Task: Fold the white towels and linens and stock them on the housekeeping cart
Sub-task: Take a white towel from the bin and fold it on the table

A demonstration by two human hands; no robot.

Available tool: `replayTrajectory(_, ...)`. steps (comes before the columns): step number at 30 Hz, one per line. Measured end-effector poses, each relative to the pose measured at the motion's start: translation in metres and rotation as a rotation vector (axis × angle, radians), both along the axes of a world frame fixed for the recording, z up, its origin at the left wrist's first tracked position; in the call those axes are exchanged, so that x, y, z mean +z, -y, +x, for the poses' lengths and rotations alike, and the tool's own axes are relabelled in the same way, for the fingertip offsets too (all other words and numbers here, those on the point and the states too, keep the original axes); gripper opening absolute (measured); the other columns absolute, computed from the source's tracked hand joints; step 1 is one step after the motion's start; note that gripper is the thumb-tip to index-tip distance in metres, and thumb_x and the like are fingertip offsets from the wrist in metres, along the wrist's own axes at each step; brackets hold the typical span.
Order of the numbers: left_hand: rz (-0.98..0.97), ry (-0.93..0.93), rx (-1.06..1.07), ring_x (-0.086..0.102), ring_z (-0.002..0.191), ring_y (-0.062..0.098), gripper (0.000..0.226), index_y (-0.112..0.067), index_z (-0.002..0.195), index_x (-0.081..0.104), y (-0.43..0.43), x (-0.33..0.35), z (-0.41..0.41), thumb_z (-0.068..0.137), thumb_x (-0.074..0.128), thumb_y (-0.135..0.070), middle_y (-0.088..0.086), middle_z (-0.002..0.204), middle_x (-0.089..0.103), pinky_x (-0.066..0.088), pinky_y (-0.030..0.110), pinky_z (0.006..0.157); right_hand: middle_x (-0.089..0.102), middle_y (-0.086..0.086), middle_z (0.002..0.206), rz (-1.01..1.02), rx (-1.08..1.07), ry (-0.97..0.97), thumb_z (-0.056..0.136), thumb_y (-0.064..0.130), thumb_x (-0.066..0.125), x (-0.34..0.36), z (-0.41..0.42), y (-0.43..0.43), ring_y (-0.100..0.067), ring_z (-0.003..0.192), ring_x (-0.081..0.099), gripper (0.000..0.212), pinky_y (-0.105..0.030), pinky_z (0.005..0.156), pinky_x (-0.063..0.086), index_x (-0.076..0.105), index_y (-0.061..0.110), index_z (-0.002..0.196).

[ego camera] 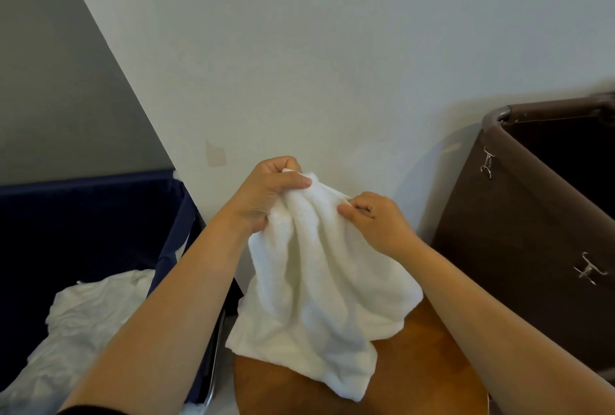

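A white terry towel [316, 281] hangs bunched in front of the person, held up by its top edge with both hands. The left hand [269, 191] grips a gathered clump of the cloth, fingers curled over the top and thumb laid across the front. The right hand [372, 221] pinches the hem just beside it between thumb and curled fingers, so a short stretch of edge runs taut between the two hands. The towel falls in loose vertical folds, and its lower corners drape onto a round wooden worktop [416, 364] that sits below the forearms. To the left stands a navy fabric hamper [83, 215] on a metal frame, holding a crumpled heap of white linens [90, 308] in its bottom. To the right is a brown fabric hamper [532, 231] with a rounded metal rim; its inside is dark and what it holds cannot be made out. Two small metal clips [487, 161] are fixed on its near side, one high and one lower down. Behind everything rises a pale wall [332, 48], which carries a faint squarish patch [215, 153] just above the left hand.
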State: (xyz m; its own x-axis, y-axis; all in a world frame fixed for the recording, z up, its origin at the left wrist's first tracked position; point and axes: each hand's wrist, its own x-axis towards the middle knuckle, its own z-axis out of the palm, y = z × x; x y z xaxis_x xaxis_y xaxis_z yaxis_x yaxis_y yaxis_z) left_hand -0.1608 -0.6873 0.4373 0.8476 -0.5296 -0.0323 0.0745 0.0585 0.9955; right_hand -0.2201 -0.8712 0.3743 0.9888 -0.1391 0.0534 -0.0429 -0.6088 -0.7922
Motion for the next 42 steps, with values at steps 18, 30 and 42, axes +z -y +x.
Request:
replayTrajectory(18,0.746,0.514,0.400,0.043,0.056,0.015,0.035,-0.014,0.064,0.045,-0.029,0.056,0.049,0.078,0.075,-0.024,-0.001,0.063,0.047,0.032,0.026,0.050,0.049,0.002,0.077,-0.432,-0.218,0.298,0.098,0.032,0.043,0.086,0.027,0.037,-0.023,0.076,0.050,0.027,-0.030,0.063,0.029,0.054,0.012,0.084)
replayTrajectory(30,1.010,0.652,0.514,0.056,0.099,0.030,0.045,-0.012,0.116,0.049,-0.022,0.114,0.060,0.078,0.072,-0.019,0.007,0.101,0.056,0.043,0.032,0.073,0.050,0.002,0.076,-0.649,-0.043,0.473,0.098,0.031,0.045,0.179,0.024,0.012,-0.021,0.073,0.049,0.022,-0.029,0.064,0.029,0.051,0.011,0.091)
replayTrajectory(42,0.367,0.597,-0.003,0.049,0.060,0.005,0.017,-0.005,0.080,0.062,0.032,0.106,0.002,0.091,0.056,-0.016,-0.001,0.068,0.056,0.041,0.019,0.057,0.056,0.006,0.065,-0.027,0.083,0.471,0.086,0.023,0.065,0.178,0.016,-0.010,-0.003,0.059,0.047,0.020,-0.017,0.056,0.040,0.057,0.015,0.070)
